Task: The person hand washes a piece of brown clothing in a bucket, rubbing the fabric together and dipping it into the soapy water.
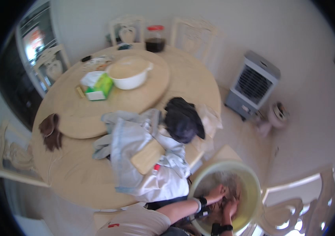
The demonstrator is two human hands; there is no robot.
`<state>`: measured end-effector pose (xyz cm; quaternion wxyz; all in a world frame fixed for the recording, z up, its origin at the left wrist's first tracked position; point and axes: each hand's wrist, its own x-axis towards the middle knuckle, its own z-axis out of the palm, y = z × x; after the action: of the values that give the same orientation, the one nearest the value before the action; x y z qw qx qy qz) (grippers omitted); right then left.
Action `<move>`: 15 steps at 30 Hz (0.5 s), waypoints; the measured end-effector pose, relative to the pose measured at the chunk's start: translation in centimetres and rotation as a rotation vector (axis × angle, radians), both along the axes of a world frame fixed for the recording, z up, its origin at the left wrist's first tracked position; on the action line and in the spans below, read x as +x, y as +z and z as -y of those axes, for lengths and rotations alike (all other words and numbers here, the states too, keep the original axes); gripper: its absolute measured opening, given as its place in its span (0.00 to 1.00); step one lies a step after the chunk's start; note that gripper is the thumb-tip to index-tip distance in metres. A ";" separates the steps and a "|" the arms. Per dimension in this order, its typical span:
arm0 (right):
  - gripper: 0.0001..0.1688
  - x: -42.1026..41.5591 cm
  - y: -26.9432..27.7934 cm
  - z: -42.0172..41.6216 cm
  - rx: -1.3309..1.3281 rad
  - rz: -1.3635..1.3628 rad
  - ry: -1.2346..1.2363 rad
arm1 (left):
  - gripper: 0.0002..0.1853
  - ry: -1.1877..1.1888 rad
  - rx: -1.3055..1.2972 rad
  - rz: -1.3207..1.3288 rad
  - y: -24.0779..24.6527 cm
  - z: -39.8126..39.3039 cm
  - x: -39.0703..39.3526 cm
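Observation:
A large pale yellow-green plastic tub (pixel 251 194) stands at the lower right, beside the round table. Both of my hands are down inside it. My left hand (pixel 217 193) reaches in from the left, with a dark band and a pale bracelet at the wrist. Close by, my right hand (pixel 230 207) comes from the bottom, with a black band on its wrist. Around the fingers lies a blurred mass of brownish contents (pixel 225 178), which I cannot identify. Blur and this mass hide the fingertips, so whether either hand grips a piece is unclear.
The round table (pixel 84 177) bears light-coloured clothing (pixel 129 141), a black cap (pixel 182 124), a white basin (pixel 130 79), a tissue box (pixel 99 87) and a red-lidded jar (pixel 155 39). An air cooler (pixel 254 84) stands by the wall. A carved chair (pixel 288 206) is right of the tub.

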<state>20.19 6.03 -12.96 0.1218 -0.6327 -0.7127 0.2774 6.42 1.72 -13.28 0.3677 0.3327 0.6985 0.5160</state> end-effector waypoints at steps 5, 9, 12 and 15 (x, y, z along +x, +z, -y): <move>0.22 1.9 -0.1 -3.5 0.083 -0.008 0.279 | 0.26 0.002 -0.015 0.185 1.8 -0.7 -0.1; 0.19 -0.9 1.9 -2.3 0.028 0.108 -0.078 | 0.32 -0.027 -0.076 0.247 1.2 -0.7 -0.7; 0.16 -0.8 3.5 -1.2 0.081 -0.203 0.449 | 0.33 0.003 -0.014 0.456 0.5 -1.4 -0.3; 0.18 0.9 1.9 -3.7 0.085 -0.238 -0.062 | 0.33 -0.041 -0.069 0.569 1.1 -1.2 -0.4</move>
<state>21.11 9.70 -11.05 0.2407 -0.6112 -0.6844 0.3164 6.07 2.94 -12.17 0.5705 0.1761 0.5776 0.5567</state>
